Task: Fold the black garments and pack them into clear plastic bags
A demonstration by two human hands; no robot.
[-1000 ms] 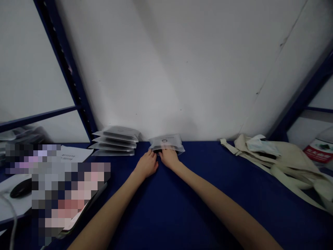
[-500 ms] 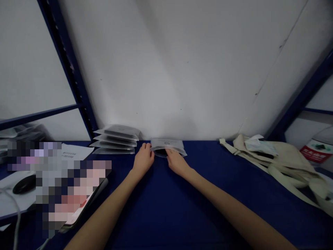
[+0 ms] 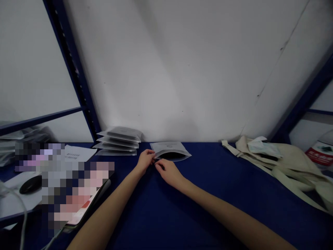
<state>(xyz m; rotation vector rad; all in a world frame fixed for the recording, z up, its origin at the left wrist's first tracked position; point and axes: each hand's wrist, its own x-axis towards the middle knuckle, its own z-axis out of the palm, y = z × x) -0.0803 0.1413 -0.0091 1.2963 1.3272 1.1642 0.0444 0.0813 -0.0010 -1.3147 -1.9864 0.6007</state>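
Note:
A frosted plastic zip bag (image 3: 170, 146) lies on the blue tabletop against the wall, its mouth gaping towards me and something dark inside. My left hand (image 3: 145, 162) has its fingers closed on the left corner of the bag's mouth. Right beside it, my right hand (image 3: 170, 173) is pinched at the same corner, where the zip's end lies; its fingertips partly hide the spot. Left of my hands stands a stack of similar filled zip bags (image 3: 121, 133), several high.
At the left are a phone (image 3: 80, 211) with a blurred screen, a black computer mouse (image 3: 30, 184), printed paper (image 3: 78, 154) and a white cable (image 3: 24, 222). A beige cloth bag (image 3: 293, 163) with a small packet (image 3: 264, 147) lies at right. Blue shelf posts (image 3: 75, 73) flank the wall.
My right hand has come out from the mouth of the zip bag and moved left to its corner, beside my left hand. The bag's mouth now shows more widely. The view has shifted slightly.

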